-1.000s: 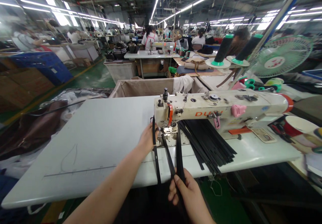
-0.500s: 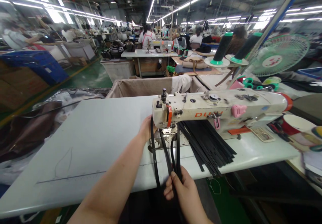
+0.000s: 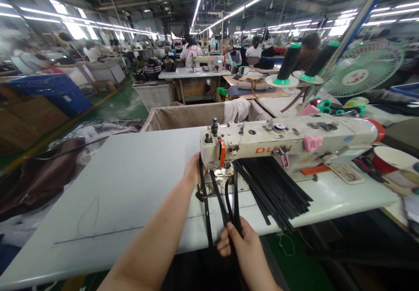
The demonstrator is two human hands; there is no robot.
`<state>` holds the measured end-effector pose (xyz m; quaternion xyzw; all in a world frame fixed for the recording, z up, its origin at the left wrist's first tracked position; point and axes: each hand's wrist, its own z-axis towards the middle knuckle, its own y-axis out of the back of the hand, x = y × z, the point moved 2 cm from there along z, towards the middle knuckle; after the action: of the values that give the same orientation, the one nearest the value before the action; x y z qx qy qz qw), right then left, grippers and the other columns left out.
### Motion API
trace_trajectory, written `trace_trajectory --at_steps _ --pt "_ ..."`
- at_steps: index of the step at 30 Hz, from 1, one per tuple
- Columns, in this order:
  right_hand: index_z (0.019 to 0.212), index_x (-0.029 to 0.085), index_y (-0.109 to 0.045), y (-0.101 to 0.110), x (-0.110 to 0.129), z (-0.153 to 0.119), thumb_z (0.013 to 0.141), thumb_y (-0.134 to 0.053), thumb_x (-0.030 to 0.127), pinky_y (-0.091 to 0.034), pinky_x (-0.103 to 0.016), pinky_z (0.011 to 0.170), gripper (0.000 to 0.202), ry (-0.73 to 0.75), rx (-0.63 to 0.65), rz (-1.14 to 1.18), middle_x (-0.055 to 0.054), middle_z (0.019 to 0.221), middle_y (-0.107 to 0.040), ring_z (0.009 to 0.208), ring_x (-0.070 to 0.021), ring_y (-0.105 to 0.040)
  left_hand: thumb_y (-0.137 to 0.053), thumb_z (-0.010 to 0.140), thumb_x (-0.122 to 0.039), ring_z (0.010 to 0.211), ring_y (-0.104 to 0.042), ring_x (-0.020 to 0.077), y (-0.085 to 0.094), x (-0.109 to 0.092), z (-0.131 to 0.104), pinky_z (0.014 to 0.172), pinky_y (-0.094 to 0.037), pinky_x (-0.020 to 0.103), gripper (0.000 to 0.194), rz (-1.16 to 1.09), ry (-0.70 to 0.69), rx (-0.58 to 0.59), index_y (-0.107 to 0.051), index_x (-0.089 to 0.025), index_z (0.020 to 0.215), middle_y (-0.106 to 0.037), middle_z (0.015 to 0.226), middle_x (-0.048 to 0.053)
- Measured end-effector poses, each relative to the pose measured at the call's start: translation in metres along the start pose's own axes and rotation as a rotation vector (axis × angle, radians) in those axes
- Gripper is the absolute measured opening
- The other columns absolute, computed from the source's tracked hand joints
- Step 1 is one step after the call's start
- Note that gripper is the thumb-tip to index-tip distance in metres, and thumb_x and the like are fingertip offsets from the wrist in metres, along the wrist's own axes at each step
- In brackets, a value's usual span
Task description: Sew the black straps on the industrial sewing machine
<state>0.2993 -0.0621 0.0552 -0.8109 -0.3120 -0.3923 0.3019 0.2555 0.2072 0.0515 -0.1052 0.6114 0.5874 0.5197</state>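
Note:
A white sewing machine [image 3: 248, 145] with orange lettering stands on the pale table. My right hand [image 3: 240, 241] is closed near the table's front edge, thumb and fingers pinching narrow black straps [image 3: 221, 199] that run up toward the presser foot [image 3: 224, 172]. Beside the machine head's left side is my left hand [image 3: 194, 169]; its fingers are mostly hidden behind the head. Another black strap [image 3: 206, 212] hangs down past this hand and over the table edge; whether the hand grips it is hidden. Under the machine arm lies a fanned pile of black straps [image 3: 278, 190].
The pale table [image 3: 147, 164] has a ruler line drawn along its front. Behind it is a cloth-lined bin [image 3: 183, 115]. Thread cones [image 3: 290, 64] and a green fan [image 3: 363, 70] stand at the right. Brown material in plastic [image 3: 55, 173] lies left. Other people work farther back.
The view has shifted slightly, so the machine and table sit a little lower and farther right. Both hands keep nearly the same places at the machine, the right still pinching the straps.

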Motion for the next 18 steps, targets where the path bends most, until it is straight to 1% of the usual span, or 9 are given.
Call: trace_trajectory --at_steps 3,5,9,12,15,18 --pt "0.086 0.018 -0.054 -0.001 0.003 0.003 0.045 -0.084 0.088 -0.053 -0.025 0.045 0.086 0.012 -0.003 0.011 0.003 0.06 -0.064 0.05 -0.0156 -0.066 -0.064 0.086 -0.022 0.098 -0.073 0.0325 0.003 -0.003 -0.002 0.083 -0.058 0.037 0.012 0.036 0.026 -0.025 -0.073 -0.015 0.09 -0.078 0.098 0.01" --pt "0.085 0.018 -0.053 -0.002 0.006 0.003 0.045 -0.084 0.087 -0.05 -0.024 0.042 0.086 0.02 0.001 0.016 0.004 0.058 -0.063 0.048 -0.0145 -0.064 -0.06 0.09 -0.022 0.097 -0.073 0.0304 0.005 -0.005 -0.005 0.083 -0.058 0.036 0.015 0.052 0.034 -0.04 -0.073 -0.015 0.09 -0.078 0.098 0.01" --pt "0.089 0.019 -0.052 -0.002 0.008 -0.002 0.046 -0.084 0.086 -0.045 -0.022 0.039 0.086 0.03 0.009 0.016 0.005 0.059 -0.062 0.045 -0.0129 -0.061 -0.057 0.094 -0.02 0.104 -0.072 0.0263 0.006 -0.007 -0.02 0.092 -0.059 0.036 0.019 0.061 -0.005 -0.041 -0.076 -0.019 0.1 -0.078 0.107 0.008" --pt "0.09 0.019 -0.052 0.001 0.008 -0.006 0.049 -0.082 0.087 -0.045 -0.022 0.039 0.086 0.033 0.019 -0.006 0.005 0.059 -0.062 0.044 -0.0126 -0.06 -0.058 0.095 -0.018 0.108 -0.072 0.0248 0.004 -0.008 -0.043 0.101 -0.058 0.038 0.02 0.061 -0.056 -0.02 -0.078 -0.021 0.098 -0.077 0.112 0.007" --pt "0.096 0.018 -0.053 0.007 0.005 -0.009 0.052 -0.079 0.09 -0.04 -0.021 0.038 0.087 0.021 0.048 -0.05 0.006 0.056 -0.061 0.041 -0.0126 -0.058 -0.056 0.099 -0.021 0.118 -0.07 0.0263 0.002 -0.009 -0.07 0.11 -0.056 0.045 0.024 0.074 -0.192 -0.008 -0.079 -0.021 0.104 -0.076 0.118 0.008" --pt "0.101 0.015 -0.056 0.016 0.001 -0.013 0.064 -0.071 0.091 -0.033 -0.02 0.036 0.085 0.007 0.091 -0.095 0.006 0.05 -0.058 0.037 -0.0126 -0.056 -0.054 0.103 -0.026 0.13 -0.064 0.0287 0.002 -0.012 -0.094 0.118 -0.05 0.054 0.027 0.166 -0.352 -0.004 -0.077 -0.022 0.118 -0.074 0.128 0.008"
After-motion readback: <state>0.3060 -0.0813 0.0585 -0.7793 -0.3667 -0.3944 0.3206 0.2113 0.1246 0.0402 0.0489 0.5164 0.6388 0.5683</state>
